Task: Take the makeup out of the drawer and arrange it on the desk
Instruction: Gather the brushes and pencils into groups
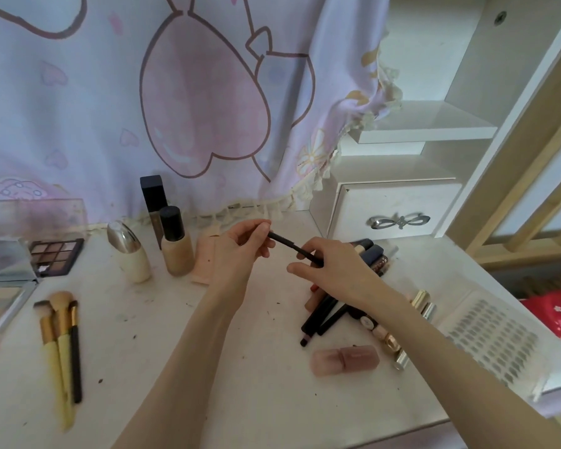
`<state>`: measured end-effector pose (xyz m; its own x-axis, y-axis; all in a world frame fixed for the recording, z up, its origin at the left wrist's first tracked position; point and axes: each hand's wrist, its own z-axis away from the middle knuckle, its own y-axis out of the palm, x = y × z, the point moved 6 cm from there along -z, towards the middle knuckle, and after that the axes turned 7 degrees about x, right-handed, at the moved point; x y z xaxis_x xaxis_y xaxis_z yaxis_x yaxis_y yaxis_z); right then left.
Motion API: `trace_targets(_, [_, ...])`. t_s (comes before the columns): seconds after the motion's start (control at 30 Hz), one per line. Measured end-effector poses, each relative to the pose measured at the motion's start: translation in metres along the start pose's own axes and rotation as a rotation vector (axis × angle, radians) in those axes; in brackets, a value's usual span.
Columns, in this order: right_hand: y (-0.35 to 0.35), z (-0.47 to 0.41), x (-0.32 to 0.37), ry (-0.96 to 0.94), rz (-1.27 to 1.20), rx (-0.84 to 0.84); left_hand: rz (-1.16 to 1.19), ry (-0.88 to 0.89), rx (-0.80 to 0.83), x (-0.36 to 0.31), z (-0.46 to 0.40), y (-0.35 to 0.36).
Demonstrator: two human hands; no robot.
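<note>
Just above the middle of the counter [246, 367], a slim black pencil [289, 246] is held in the air between both hands, slanting down from upper left to lower right. The left hand [240, 251] pinches its upper end between curled fingertips and thumb, while the right hand [334, 270] closes its grip on the lower end, thumb stretched out beneath. Under the right forearm lies a loose pile of dark pencils and tubes [327, 314] on the counter, with gold-capped lipsticks [421, 303] just beside it to the right and more small tubes [371, 254] behind the right hand. A pink-brown capped case [345, 361] lies on its side nearer the front edge. Behind the left hand stands a beige foundation bottle [175, 243] with a black cap, a tall dark-capped tube [153, 202] behind it, and a cream bottle with a silver top [128, 252] leaning to its left; a peach tube [204, 260] is partly hidden by the wrist. Farther left, an open eyeshadow palette [55, 256] sits near a mirrored compact [4, 264], with three brushes [60, 348] lying side by side in front. At right, a white perforated drawer [496, 341] juts out beside the counter, and a small closed drawer with a bow handle [399, 210] sits at the back.
</note>
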<state>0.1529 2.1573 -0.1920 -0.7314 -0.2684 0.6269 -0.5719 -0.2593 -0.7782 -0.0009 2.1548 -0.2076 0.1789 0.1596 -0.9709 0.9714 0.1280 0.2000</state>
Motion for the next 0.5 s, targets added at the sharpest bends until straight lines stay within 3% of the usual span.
trace_targets(0.3, [-0.016, 0.012, -0.033, 0.098, -0.041, -0.005, -0.028, -0.006, -0.149, 0.009, 0.0, -0.009])
trace_targets(0.4, [-0.021, 0.004, -0.038, 0.167, -0.203, -0.077, -0.181, -0.028, -0.18, 0.018, 0.001, -0.007])
trace_targets(0.5, [-0.024, -0.012, -0.035, 0.196, -0.201, -0.132, -0.517, -0.04, -0.185, 0.027, -0.003, -0.001])
